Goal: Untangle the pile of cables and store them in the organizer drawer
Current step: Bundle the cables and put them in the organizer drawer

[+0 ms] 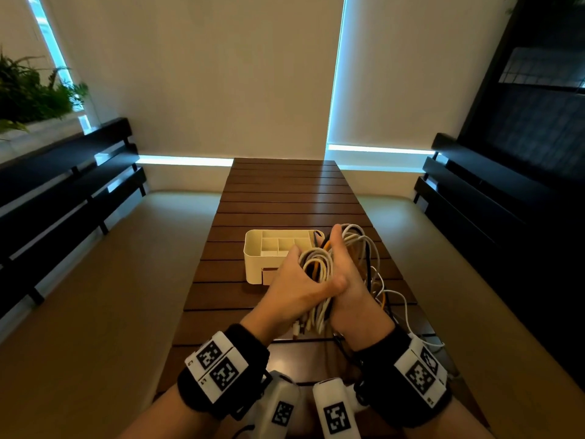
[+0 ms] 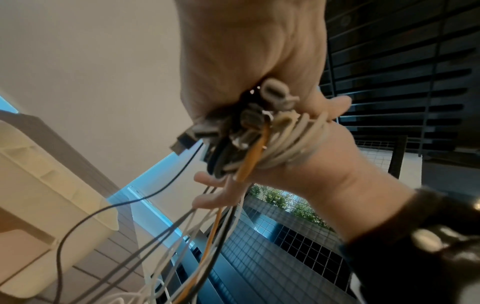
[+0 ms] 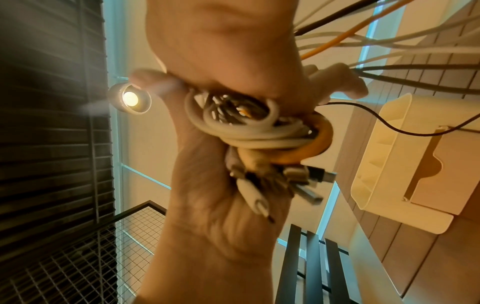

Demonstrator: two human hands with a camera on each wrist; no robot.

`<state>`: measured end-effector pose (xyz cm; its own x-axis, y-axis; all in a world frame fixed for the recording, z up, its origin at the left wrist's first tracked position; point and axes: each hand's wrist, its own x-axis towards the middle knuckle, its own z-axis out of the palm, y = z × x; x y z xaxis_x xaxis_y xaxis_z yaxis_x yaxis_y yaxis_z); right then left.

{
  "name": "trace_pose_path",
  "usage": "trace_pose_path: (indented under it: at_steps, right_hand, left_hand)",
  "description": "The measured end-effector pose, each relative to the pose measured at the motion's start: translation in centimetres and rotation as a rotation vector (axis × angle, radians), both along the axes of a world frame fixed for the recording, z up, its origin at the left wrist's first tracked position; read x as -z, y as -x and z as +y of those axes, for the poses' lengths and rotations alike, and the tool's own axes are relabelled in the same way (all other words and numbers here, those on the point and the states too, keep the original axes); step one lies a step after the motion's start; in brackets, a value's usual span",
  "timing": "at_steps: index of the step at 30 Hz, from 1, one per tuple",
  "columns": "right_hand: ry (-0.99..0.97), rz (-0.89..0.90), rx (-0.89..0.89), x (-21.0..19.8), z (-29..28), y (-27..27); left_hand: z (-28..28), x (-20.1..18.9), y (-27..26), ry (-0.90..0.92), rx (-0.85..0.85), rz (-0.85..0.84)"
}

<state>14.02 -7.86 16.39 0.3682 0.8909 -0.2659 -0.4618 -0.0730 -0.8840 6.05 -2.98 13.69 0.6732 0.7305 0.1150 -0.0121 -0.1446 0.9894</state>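
Both hands, left hand (image 1: pixel 296 288) and right hand (image 1: pixel 346 280), clutch the cable bundle (image 1: pixel 319 267) above the desk (image 1: pixel 285 191), beside the organizer (image 1: pixel 259 248). I judge nothing is stored yet; separating and stowing remain.

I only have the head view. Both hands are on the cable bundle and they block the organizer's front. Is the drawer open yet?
Observer: No. In the right wrist view the drawer looks pushed in, level with the front of the organizer.
Operator: Where are the plugs?
Observer: The plugs are bunched together and stick out below the grip of the left hand.
Operator: Anything loose near the organizer?
Observer: One thin black cable runs from the bundle and arcs across the organizer's front.
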Motion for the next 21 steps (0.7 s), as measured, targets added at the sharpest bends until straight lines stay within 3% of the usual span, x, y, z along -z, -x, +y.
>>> trace_pose_path:
  at_steps: [4,8,10,14,16,18,19,21]
  right_hand:
    - [-0.001,-0.175,-0.009,0.5,0.0,-0.2]
    - [0.055,-0.255,-0.248,0.2,-0.7,-1.3]
    - [0.14,-0.394,-0.34,0.1,-0.8,-1.6]
    - [0.335,-0.641,-0.447,-1.2,-1.0,-2.0]
    - [0.359,-0.912,-0.446,-2.3,-1.9,-3.1]
    - [0.287,-1.232,-0.336,-3.1,-3.0,-4.5]
    - [0.155,-1.252,-0.265,-3.6,-3.6,-5.1]
    - [-0.183,-1.045,-0.134,-4.0,-4.3,-5.9]
  left_hand:
    - [0.7,-0.5,0.7,0.024,0.126,-0.032]
    - [1.4,-1.3,1.1,-0.252,0.065,0.16]
    - [1.5,-1.1,0.8,-0.31,0.0,0.186]
    - [1.4,-0.5,0.3,-0.224,-0.089,0.146]
    - [1.7,-0.4,0.4,-0.2,-0.042,0.157]
    - [1.7,-0.8,0.8,-0.206,0.001,0.187]
    - [1.8,-0.9,1.0,-0.207,0.011,0.196]
    - [1.8,-1.1,1.4,-0.22,0.019,0.217]
